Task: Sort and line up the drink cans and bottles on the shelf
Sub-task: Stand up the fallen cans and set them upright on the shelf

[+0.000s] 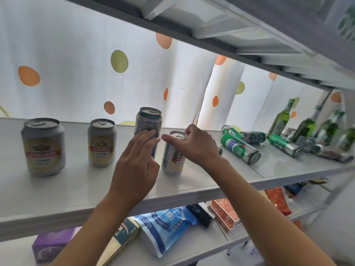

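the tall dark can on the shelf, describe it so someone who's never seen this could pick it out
On the white shelf, look just left of the middle, where four cans stand upright. The tall dark can is third from the left, and the left hand has its straight fingers on its front. It alone is tall, slim and dark; its neighbours are short, silver and yellow.

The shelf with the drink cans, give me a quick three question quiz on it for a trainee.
1. True or false: the green cans lie on their sides.
2. Which hand grips the short yellow-label can by its top: left or right?
3. Multiple choice: the left hand touches A) a green bottle, B) the tall dark can, C) the blue snack bag.

Key: 1 true. 2 the right hand. 3 B; its fingers are nearly straight against the can, not wrapped round it.
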Available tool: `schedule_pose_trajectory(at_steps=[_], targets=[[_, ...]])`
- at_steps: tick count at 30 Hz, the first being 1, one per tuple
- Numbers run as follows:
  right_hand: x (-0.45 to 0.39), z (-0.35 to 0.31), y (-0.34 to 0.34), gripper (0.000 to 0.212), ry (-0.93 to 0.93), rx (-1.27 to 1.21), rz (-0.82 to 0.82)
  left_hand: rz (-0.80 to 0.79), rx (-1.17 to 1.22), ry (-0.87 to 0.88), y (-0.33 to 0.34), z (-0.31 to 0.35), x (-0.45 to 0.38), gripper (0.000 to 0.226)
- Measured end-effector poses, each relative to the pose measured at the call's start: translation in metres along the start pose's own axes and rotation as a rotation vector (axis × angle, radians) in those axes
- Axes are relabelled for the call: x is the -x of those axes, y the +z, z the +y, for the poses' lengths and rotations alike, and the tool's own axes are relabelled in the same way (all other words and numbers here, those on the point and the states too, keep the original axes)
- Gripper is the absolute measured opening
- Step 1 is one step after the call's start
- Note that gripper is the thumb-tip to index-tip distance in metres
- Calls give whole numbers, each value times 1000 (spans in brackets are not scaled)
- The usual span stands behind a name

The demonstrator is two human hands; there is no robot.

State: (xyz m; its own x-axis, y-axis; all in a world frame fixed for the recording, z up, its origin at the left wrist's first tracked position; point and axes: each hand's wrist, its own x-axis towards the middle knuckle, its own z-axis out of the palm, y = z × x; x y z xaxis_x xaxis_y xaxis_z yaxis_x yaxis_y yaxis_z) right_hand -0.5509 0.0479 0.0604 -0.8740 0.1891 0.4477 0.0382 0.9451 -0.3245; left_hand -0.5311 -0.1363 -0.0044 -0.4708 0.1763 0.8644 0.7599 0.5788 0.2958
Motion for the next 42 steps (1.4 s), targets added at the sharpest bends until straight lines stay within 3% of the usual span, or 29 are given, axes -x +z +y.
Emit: schedule_pose_trajectory(at_steps=[10, 19, 29, 37, 42], targets=[[27, 50, -32, 81, 0, -34, 101, -61, 34, 83, 3, 18, -3, 47], [-13, 140, -53, 61, 24, -269, 61, -52, 27, 149, 57, 79, -24, 43], [-55, 212, -8, 67, -193, -407, -183, -118, -148, -49, 151, 119, -51, 45], [-56, 219, 16, 90, -255, -396, -229, -184, -268, -235, 179, 104, -44, 59], [-54, 214, 18, 89, -200, -367, -209, -160, -245, -263, 181, 98, -42, 60]])
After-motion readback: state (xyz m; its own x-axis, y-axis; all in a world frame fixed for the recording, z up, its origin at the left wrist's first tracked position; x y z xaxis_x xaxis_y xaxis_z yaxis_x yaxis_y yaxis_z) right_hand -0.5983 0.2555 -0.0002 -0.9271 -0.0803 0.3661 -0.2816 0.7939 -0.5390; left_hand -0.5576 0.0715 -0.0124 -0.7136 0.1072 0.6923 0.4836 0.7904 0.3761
